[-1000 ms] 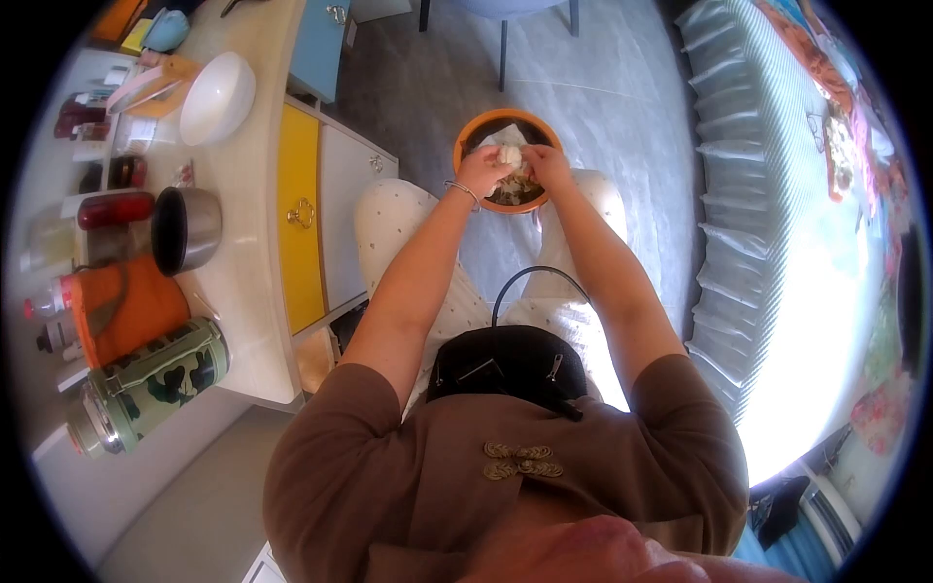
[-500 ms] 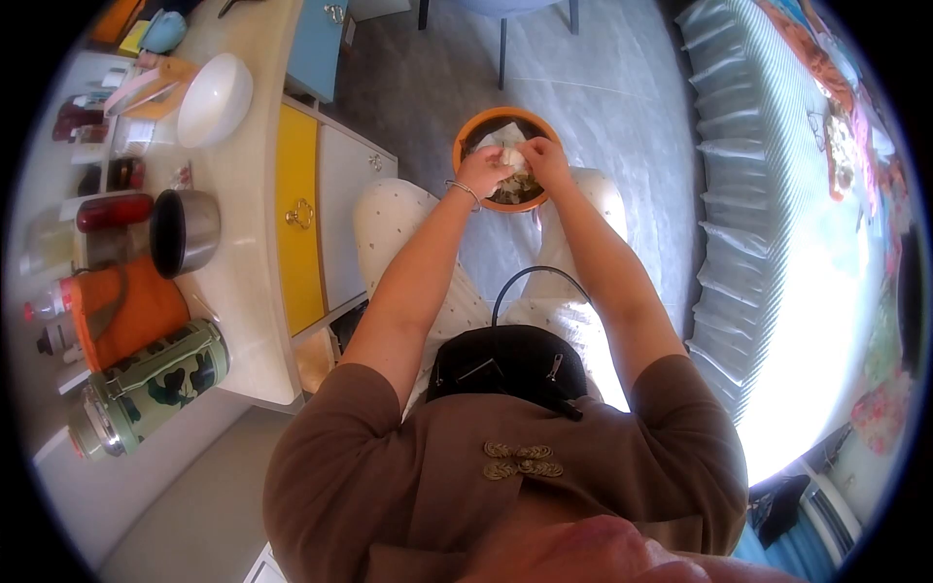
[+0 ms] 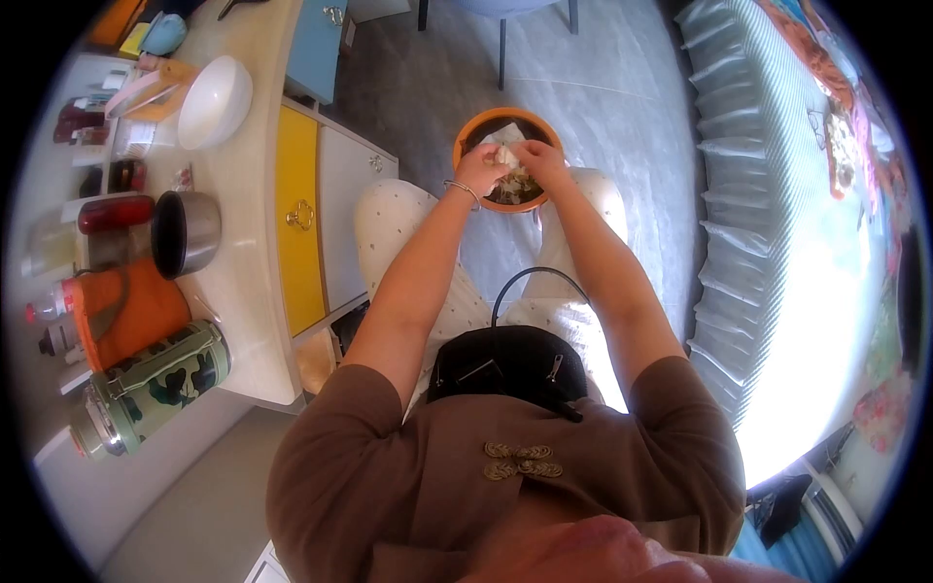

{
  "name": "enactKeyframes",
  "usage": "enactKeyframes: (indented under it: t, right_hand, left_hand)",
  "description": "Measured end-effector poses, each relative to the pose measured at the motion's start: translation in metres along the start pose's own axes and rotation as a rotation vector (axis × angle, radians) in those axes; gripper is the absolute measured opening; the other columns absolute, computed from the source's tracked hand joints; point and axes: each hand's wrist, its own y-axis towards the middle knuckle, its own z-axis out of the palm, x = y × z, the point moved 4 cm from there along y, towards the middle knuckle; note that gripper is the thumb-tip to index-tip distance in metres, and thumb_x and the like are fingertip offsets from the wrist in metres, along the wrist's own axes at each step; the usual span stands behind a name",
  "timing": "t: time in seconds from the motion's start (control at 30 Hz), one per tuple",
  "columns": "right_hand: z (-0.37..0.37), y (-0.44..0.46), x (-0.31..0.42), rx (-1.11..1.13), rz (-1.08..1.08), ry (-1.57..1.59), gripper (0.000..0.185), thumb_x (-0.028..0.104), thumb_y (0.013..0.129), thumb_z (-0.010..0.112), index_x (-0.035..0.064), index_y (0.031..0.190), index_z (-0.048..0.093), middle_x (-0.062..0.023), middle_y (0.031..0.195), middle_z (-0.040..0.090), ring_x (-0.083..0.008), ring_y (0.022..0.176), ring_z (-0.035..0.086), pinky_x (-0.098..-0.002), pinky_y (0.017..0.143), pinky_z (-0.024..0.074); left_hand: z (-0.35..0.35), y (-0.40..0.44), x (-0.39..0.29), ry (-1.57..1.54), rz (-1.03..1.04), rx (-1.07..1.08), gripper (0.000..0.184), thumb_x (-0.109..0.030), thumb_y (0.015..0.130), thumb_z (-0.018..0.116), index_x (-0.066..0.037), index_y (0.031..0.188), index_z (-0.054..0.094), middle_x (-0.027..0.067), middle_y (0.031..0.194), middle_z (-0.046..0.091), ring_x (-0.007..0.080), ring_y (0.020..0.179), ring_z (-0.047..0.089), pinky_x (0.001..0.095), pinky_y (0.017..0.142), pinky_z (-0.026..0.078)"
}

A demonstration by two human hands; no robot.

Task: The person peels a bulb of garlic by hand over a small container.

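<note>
Over an orange-rimmed bin [image 3: 471, 124] between my knees, my left hand [image 3: 479, 171] is closed round a small whitish piece [image 3: 505, 156], too small to name for sure. My right hand [image 3: 541, 161] touches the same piece from the right, its fingers pinched together at the edge. Inside the bin lie white paper or plastic [image 3: 507, 135] and pale scraps [image 3: 513, 188]. A bracelet circles my left wrist. Between my forearms, a black bag [image 3: 505, 364] rests at my waist.
On the left, a counter carries a white bowl [image 3: 215, 102], a steel pot [image 3: 186, 233], an orange bag [image 3: 129, 309] and a camouflage flask [image 3: 160, 387]. A bed with a ruffled cover [image 3: 734, 214] stands on the right. Chair legs [image 3: 502, 55] stand beyond the bin.
My right hand has moved slightly left, over the whitish piece, and its fingers are closer to my left hand. My left hand stays nearly in place.
</note>
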Motion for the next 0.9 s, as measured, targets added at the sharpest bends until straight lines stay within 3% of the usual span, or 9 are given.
enactKeyframes:
  t: [0.33, 0.5, 0.63, 0.7, 0.9]
  right_hand:
    - [-0.004, 0.008, -0.011, -0.024, 0.027, 0.051, 0.027, 0.028, 0.083, 0.064, 0.0013, 0.087, 0.064, -0.0028, 0.070, 0.062, -0.0093, 0.066, 0.056, -0.0242, 0.061, 0.0455]
    - [0.010, -0.003, -0.003, 0.102, -0.181, -0.050, 0.031, 0.026, 0.080, 0.068, 0.0019, 0.098, 0.060, -0.0044, 0.082, 0.063, -0.0106, 0.070, 0.057, -0.0250, 0.064, 0.0465]
    - [0.004, 0.002, -0.006, 0.045, -0.075, -0.039, 0.028, 0.024, 0.078, 0.070, 0.0027, 0.093, 0.060, -0.0035, 0.082, 0.062, -0.0101, 0.069, 0.057, -0.0247, 0.063, 0.0466]
    - [0.003, 0.000, -0.006, 0.082, -0.075, 0.077, 0.025, 0.025, 0.080, 0.068, 0.0028, 0.086, 0.060, -0.0020, 0.077, 0.061, -0.0091, 0.067, 0.055, -0.0240, 0.059, 0.0464]
    - [-0.004, 0.004, -0.004, 0.065, -0.034, 0.082, 0.022, 0.025, 0.085, 0.061, 0.0032, 0.081, 0.060, -0.0002, 0.068, 0.057, -0.0079, 0.059, 0.052, -0.0222, 0.055, 0.0449]
  left_hand:
    - [0.003, 0.000, -0.002, 0.035, 0.000, 0.065, 0.042, -0.009, 0.076, 0.068, -0.001, 0.113, 0.051, 0.0072, 0.103, 0.059, 0.0121, 0.076, 0.059, 0.0246, 0.058, 0.051]
    - [0.005, 0.001, -0.003, 0.054, -0.009, 0.060, 0.040, -0.014, 0.078, 0.069, -0.001, 0.111, 0.051, 0.0075, 0.096, 0.060, 0.0117, 0.061, 0.058, 0.0243, 0.054, 0.048]
    - [0.007, -0.004, -0.010, 0.098, -0.014, 0.103, 0.034, -0.016, 0.078, 0.069, -0.001, 0.106, 0.055, 0.0055, 0.087, 0.062, 0.0108, 0.056, 0.056, 0.0237, 0.052, 0.045]
    - [0.009, -0.006, -0.010, -0.052, -0.033, 0.139, 0.030, -0.018, 0.079, 0.069, -0.001, 0.101, 0.058, 0.0035, 0.080, 0.063, 0.0097, 0.055, 0.055, 0.0228, 0.050, 0.044]
    - [0.011, -0.005, -0.003, -0.004, 0.038, 0.141, 0.034, -0.017, 0.080, 0.068, 0.000, 0.108, 0.058, 0.0032, 0.082, 0.064, 0.0085, 0.055, 0.053, 0.0224, 0.049, 0.043]
